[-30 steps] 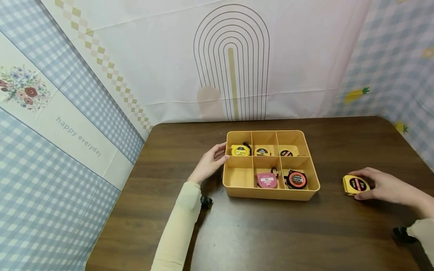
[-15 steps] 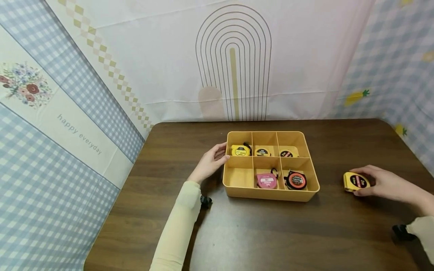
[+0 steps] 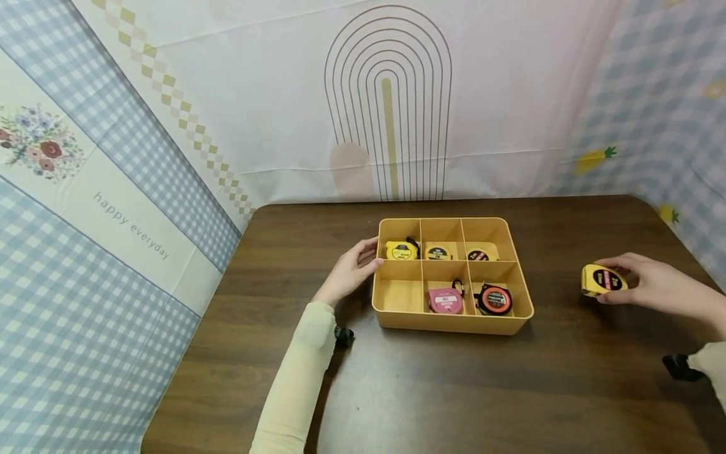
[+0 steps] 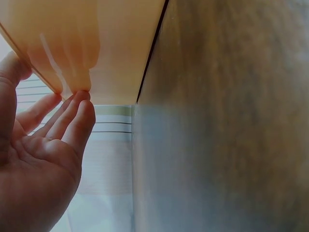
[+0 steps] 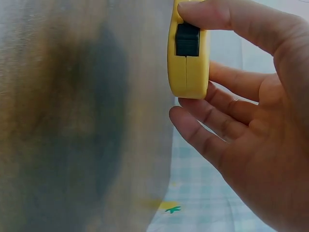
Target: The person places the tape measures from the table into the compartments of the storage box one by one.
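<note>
My right hand (image 3: 652, 284) pinches a yellow tape measure (image 3: 592, 280) with a black and pink label, right of the box. In the right wrist view the thumb lies beside the black button (image 5: 187, 40) of the tape measure, and the other fingers are behind and below it. It appears slightly raised off the table. My left hand (image 3: 351, 268) rests at the left side of a tan divided box (image 3: 454, 323). In the left wrist view its extended fingertips (image 4: 82, 96) touch the outer wall, and the thumb is at the rim.
The box's back row holds three yellow tape measures, at left (image 3: 401, 251), middle (image 3: 438, 253) and right (image 3: 481, 255). Its front row has a pink tape measure (image 3: 445, 301) in the middle and a black and orange one (image 3: 495, 299) at right. Patterned cloth (image 3: 283, 126) hangs behind the brown table (image 3: 442, 391).
My right hand has moved the yellow tape measure slightly away from me and to the right, and up from the table. The left hand and the box have stayed put.
</note>
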